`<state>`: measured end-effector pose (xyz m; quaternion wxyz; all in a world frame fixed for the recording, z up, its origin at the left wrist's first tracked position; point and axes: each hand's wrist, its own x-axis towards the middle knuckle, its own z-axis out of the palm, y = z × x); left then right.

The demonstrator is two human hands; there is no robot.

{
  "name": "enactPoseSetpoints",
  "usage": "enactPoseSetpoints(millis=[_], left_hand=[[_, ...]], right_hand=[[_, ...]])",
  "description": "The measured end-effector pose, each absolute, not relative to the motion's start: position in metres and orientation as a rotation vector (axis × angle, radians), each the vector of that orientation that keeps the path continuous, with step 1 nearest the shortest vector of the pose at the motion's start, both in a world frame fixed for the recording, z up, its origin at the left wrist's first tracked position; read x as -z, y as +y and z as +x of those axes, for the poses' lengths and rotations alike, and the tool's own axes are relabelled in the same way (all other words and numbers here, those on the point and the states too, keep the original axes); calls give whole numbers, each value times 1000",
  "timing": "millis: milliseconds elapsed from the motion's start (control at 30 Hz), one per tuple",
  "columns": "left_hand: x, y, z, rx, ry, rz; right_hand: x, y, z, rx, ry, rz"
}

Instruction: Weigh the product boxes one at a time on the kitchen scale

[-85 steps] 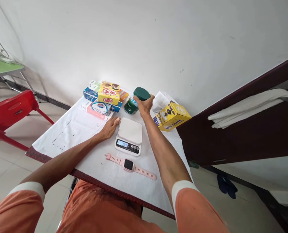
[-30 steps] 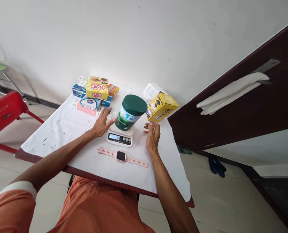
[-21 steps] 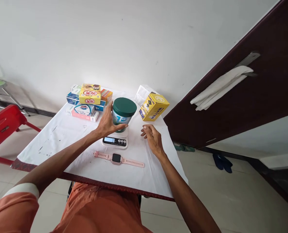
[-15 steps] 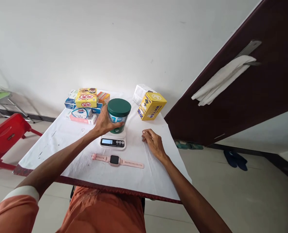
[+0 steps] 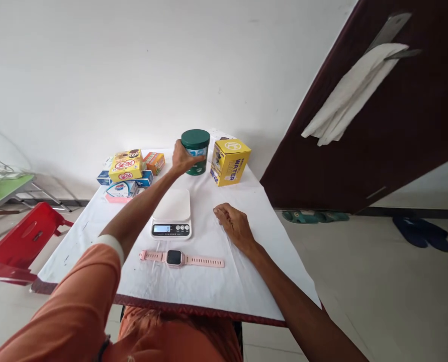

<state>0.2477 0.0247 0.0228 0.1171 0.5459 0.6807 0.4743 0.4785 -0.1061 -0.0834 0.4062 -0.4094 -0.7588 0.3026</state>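
White wall [image 5: 152, 75] behind everything, and we've got a table [image 5: 193, 309] with a white cloth [image 5: 208, 291] up near it. Starting left, we see a green table [image 5: 7, 190], then a red chair [image 5: 27, 239]. Next comes our pile of boxes: a yellow box [image 5: 125, 164] on top of a blue box [image 5: 147, 178], with a white-and-blue pack [image 5: 120, 189] on a pink box [image 5: 116, 199] just in front, and an orange box [image 5: 155, 162] right by them. Then our white scale [image 5: 172, 205], lit up and reading 0, with a pink watch [image 5: 175, 258] stretched out flat on our side of it. Our left hand [image 5: 184, 159] reaches past the scale and is wrapped round a green tub [image 5: 196, 141], upright near the back; we can't tell if its base touches the cloth. Our right hand [image 5: 234, 225] is right of the scale, fingers curled in narrow, and we can't tell if it's resting on anything. Farther back, just beside the tub, is a yellow WATER box [image 5: 231, 163]. Far right we've got green sandals [image 5: 301, 217] on the floor [image 5: 367, 281], a dark door [image 5: 340, 166] with a white towel [image 5: 355, 93] over the handle [image 5: 408, 53], and dark blue slippers [image 5: 416, 232].
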Motion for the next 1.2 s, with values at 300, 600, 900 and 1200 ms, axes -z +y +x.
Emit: enactPoseSetpoints(millis=[300,600,900,1200], left_hand=[[7,72,272,-1260,1994,1538],[25,83,267,-1299,1855,1508],[-2,3,217,-1240,1679,1917],[-54,-120,54,-704,2599,1791]], right_hand=[[93,-100,480,-709,-1934,-1017],[93,-97,476,-652,-1947,-1038],[94,-97,484,-595,-1946,-1034],[106,-85,477,-555,-1941,-1054]])
